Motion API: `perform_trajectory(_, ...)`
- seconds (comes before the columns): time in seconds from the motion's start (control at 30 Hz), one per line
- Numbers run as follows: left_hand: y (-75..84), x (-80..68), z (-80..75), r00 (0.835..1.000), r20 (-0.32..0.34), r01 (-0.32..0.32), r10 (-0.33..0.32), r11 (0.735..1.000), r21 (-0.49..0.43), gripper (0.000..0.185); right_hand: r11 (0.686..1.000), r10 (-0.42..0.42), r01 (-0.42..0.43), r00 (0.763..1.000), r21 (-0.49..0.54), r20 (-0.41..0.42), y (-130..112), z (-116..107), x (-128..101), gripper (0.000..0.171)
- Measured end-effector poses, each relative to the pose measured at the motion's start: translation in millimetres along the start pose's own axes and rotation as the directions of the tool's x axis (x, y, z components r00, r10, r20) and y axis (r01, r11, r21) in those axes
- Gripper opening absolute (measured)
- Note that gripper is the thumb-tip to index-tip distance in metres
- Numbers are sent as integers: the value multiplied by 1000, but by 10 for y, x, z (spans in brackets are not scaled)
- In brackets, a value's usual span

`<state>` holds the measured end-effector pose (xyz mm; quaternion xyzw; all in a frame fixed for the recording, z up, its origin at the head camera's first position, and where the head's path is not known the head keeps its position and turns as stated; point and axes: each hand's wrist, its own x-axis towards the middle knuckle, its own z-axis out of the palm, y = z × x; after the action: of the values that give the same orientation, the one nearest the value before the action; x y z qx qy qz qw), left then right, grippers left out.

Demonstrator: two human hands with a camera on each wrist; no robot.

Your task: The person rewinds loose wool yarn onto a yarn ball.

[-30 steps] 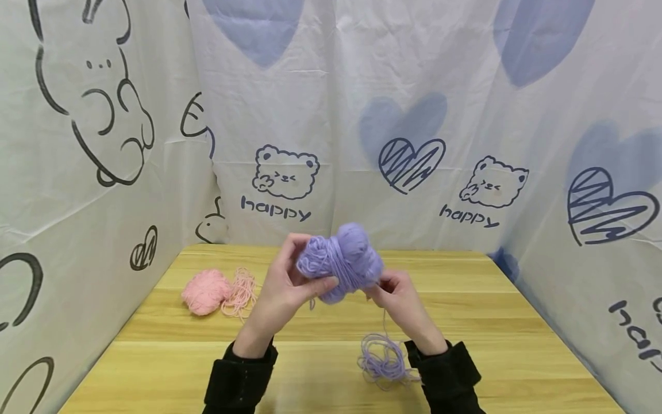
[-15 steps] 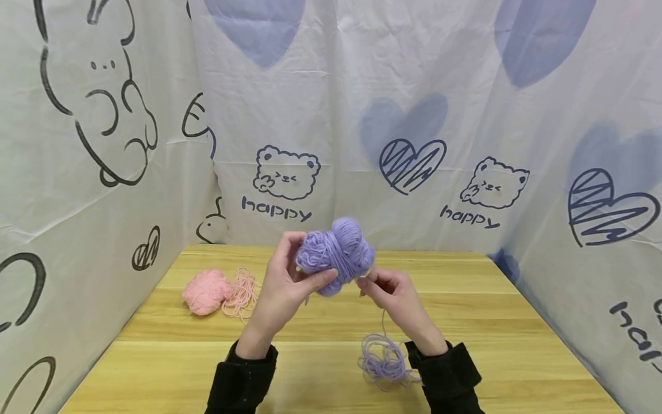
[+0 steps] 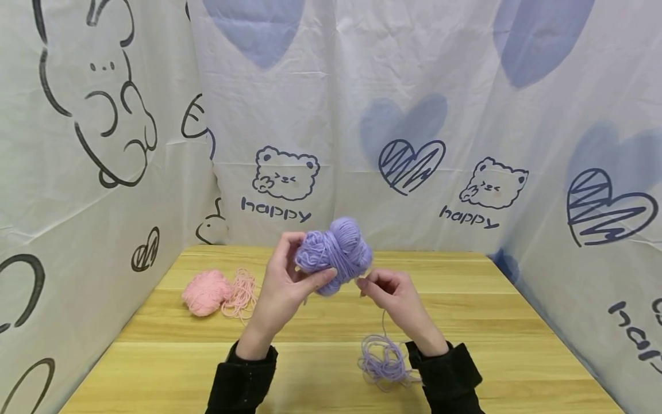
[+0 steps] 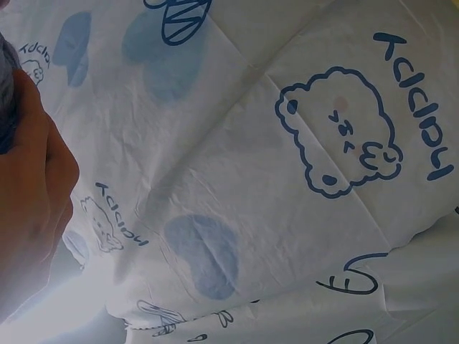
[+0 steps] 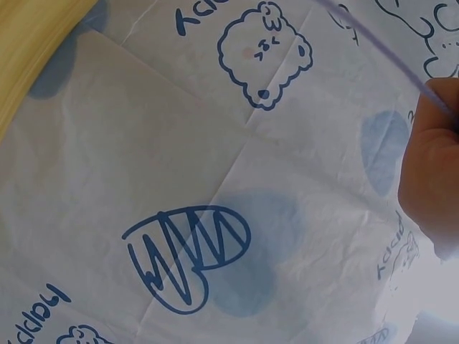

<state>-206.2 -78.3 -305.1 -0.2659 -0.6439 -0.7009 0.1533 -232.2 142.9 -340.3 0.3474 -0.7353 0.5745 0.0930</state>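
My left hand (image 3: 283, 282) grips a ball of purple yarn (image 3: 343, 250) above the table, thumb across its near side and fingers behind it. The ball is wrapped crosswise, with bulging lobes at its top and left. Just right of the ball, my right hand (image 3: 395, 293) pinches the purple strand (image 3: 384, 322), which hangs down to a loose purple coil (image 3: 384, 362) on the table. In the right wrist view the strand (image 5: 387, 54) runs taut into the curled right hand (image 5: 434, 165). The left wrist view catches only the back of the left hand (image 4: 39, 179) and a dark sliver of the ball.
A pink yarn ball (image 3: 207, 292) lies at the left of the wooden table (image 3: 491, 322), with a loose pink yarn bundle (image 3: 242, 293) beside it. A printed white cloth (image 3: 331, 115) stands along the back and both sides of the table.
The purple ball has turned slightly and shifted a little left and up in my left hand. My right fingers have moved slightly left. The coil and the pink yarn stay put.
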Motion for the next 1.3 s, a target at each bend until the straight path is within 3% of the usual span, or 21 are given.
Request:
perform_trajectory(0.33,-11,-7,0,1000,-17,-4,4,1000,23,57,1000,10,-10,1000,1,11,-4,-8,-13,15)
perform_trajectory(0.6,-62,12,11,998,-15,-52,54,988,145,57,1000,25,-25,1000,-13,6,-20,-43,-38,13)
perform_trajectory(0.8,-116,4,42,996,45,-88,79,967,239,57,1000,14,-14,1000,-13,-14,-87,-75,-55,13)
perform_trajectory(0.9,-137,-6,60,993,85,-106,83,943,315,57,1000,2,-2,1000,-13,-22,-118,-92,-62,12)
perform_trajectory(1.0,-154,-10,76,984,148,-158,104,894,420,57,1000,3,-4,999,-10,-33,-137,-124,-71,12)
perform_trajectory(1.1,-176,-8,85,964,233,-227,126,845,484,57,1000,17,-18,999,-10,-46,-143,-165,-80,12)
perform_trajectory(1.3,-197,-4,94,923,374,-285,87,808,515,53,999,20,-22,998,-30,-60,-148,-235,-99,11)
